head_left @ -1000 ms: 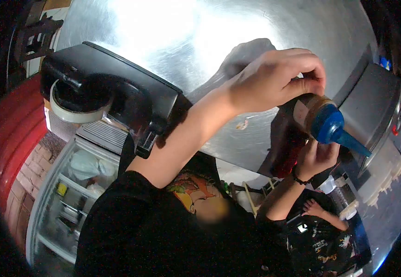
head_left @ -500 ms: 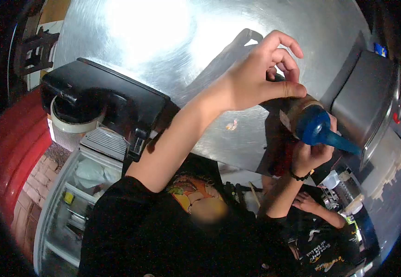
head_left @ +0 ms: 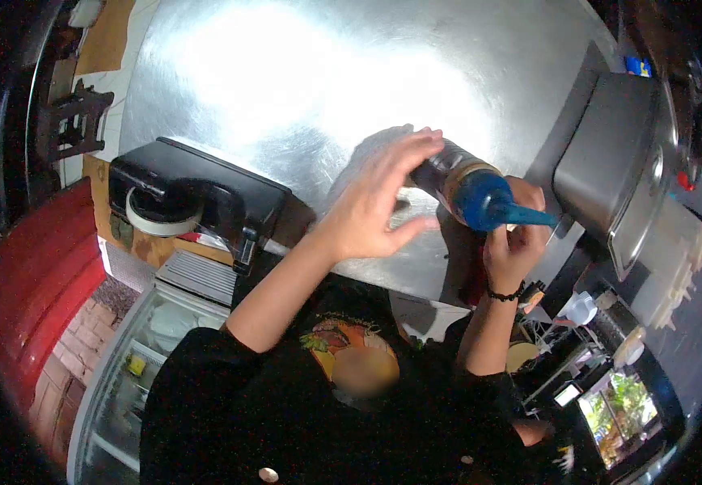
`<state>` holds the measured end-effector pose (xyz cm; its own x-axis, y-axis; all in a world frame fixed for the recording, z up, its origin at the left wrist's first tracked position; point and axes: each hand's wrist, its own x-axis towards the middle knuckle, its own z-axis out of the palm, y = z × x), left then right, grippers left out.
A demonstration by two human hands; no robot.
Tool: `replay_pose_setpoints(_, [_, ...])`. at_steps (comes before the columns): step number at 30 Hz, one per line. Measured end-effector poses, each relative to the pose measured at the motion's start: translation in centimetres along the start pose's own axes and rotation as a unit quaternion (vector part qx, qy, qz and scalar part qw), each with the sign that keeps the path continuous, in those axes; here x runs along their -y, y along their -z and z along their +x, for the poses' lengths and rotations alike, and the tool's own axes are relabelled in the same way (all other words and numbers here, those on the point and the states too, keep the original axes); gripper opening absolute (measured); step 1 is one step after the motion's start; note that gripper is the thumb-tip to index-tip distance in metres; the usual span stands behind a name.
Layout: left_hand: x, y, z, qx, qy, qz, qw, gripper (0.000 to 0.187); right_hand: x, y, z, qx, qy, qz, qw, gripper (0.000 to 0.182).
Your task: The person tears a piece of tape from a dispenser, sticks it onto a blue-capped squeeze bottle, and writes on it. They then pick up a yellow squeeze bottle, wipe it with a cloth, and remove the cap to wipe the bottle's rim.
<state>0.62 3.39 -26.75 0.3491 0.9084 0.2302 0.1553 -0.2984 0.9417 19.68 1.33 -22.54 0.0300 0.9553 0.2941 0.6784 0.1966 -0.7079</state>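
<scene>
A squeeze bottle (head_left: 446, 174) with a dark body, a tan band and a blue nozzle cap (head_left: 480, 200) lies tilted above the metal table, its tip pointing right. My right hand (head_left: 517, 238), with a dark beaded bracelet at the wrist, is closed around the bottle's near side; part of its grip is hidden behind the cap. On the bottle's other side is my left hand (head_left: 379, 206), open, thumb and fingers apart. Its fingertips overlap the bottle's dark end in this view.
The shiny metal table (head_left: 286, 81) spreads ahead. A black tape dispenser (head_left: 205, 182) with a tape roll (head_left: 163, 222) stands at left, above a glass-topped case (head_left: 137, 380). A grey metal container (head_left: 610, 153) stands at right. A red curved surface (head_left: 40, 259) is far left.
My left hand has lowered toward me, its curled fingers straightening. The bottle and my right hand have shifted left in view. The other person's hand at lower right is gone from view.
</scene>
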Motion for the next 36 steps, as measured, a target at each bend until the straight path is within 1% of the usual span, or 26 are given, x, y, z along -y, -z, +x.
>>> replay_pose_setpoints(1, [-0.5, -0.4, 0.1, 0.027, -0.006, 0.025, 0.999, 0.081, -0.2, 0.2, 0.1, 0.009, 0.007, -0.004, 1.000, 0.018])
replay_pose_setpoints(3, [-1.3, -2.1, 0.5, 0.016, 0.007, 0.009, 1.000, 0.094, -0.5, 1.0, 0.4, 0.027, 0.034, -0.024, 0.999, 0.018])
replay_pose_setpoints(5, [-1.1, -3.6, 0.5, -0.009, 0.021, -0.003, 1.000, 0.106, -0.6, 1.2, 0.5, 0.035, 0.020, -0.022, 0.999, 0.017])
replay_pose_setpoints(8, [-0.8, -5.0, 0.7, -0.125, -0.002, 0.002, 0.992, 0.105, -0.2, 1.4, 0.6, 0.042, 0.013, -0.017, 0.999, 0.014])
replay_pose_setpoints(9, [-0.9, -5.1, 0.8, -0.117, 0.092, -0.050, 0.988, 0.099, -0.3, 1.1, 0.6, 0.039, 0.015, -0.014, 0.999, 0.013])
replay_pose_setpoints(12, [-1.0, -3.7, 2.0, -0.093, 0.097, -0.051, 0.990, 0.096, 0.1, 1.2, 1.3, 0.047, 0.014, 0.003, 0.999, 0.010])
replay_pose_setpoints(13, [-2.2, -2.8, 2.1, -0.097, 0.132, -0.057, 0.985, 0.089, 0.5, 1.5, 1.6, 0.054, 0.017, 0.016, 0.998, 0.010])
replay_pose_setpoints(16, [-5.4, -0.8, 3.0, -0.049, 0.100, -0.041, 0.993, 0.088, 3.0, 4.8, 2.9, 0.096, 0.035, 0.057, 0.993, 0.010])
replay_pose_setpoints(17, [-7.0, 0.3, 3.4, -0.040, 0.051, -0.022, 0.998, 0.084, 4.6, 6.2, 3.7, 0.115, 0.040, 0.078, 0.990, 0.010])
replay_pose_setpoints(20, [-13.1, 3.6, 4.0, 0.092, 0.087, -0.062, 0.990, 0.081, 10.1, 11.2, 5.6, 0.152, 0.046, 0.129, 0.979, 0.010])
replay_pose_setpoints(21, [-16.1, 4.2, 4.3, 0.087, 0.120, -0.085, 0.985, 0.077, 12.0, 12.8, 6.0, 0.161, 0.047, 0.146, 0.975, 0.010])
replay_pose_setpoints(24, [-22.4, 4.6, 4.8, 0.018, 0.104, -0.157, 0.982, 0.074, 16.8, 17.3, 6.7, 0.147, 0.025, 0.196, 0.969, 0.014])
replay_pose_setpoints(25, [-24.4, 4.7, 4.8, -0.014, 0.106, -0.166, 0.980, 0.070, 18.2, 18.9, 7.0, 0.154, 0.031, 0.201, 0.967, 0.013])
replay_pose_setpoints(26, [-26.0, 4.9, 4.7, -0.032, 0.116, -0.158, 0.980, 0.068, 19.3, 20.2, 7.1, 0.136, 0.050, 0.198, 0.969, 0.013])
replay_pose_setpoints(28, [-27.9, 5.2, 4.3, -0.113, 0.041, -0.097, 0.988, 0.065, 20.9, 22.4, 7.2, 0.108, 0.089, 0.189, 0.972, 0.011])
replay_pose_setpoints(29, [-28.9, 5.5, 4.2, -0.125, 0.009, -0.087, 0.988, 0.062, 21.6, 23.2, 7.1, 0.108, 0.104, 0.179, 0.972, 0.012])
replay_pose_setpoints(32, [-32.6, 5.9, 3.6, -0.119, 0.050, -0.127, 0.983, 0.062, 23.8, 24.8, 6.8, 0.109, 0.142, 0.147, 0.973, 0.013])
replay_pose_setpoints(33, [-33.3, 6.0, 3.5, -0.107, 0.044, -0.142, 0.983, 0.062, 24.2, 25.1, 6.7, 0.110, 0.153, 0.156, 0.970, 0.013])
replay_pose_setpoints(36, [-33.4, 5.4, 3.2, -0.109, -0.006, -0.157, 0.981, 0.061, 25.1, 25.9, 6.2, 0.099, 0.174, 0.187, 0.962, 0.013])
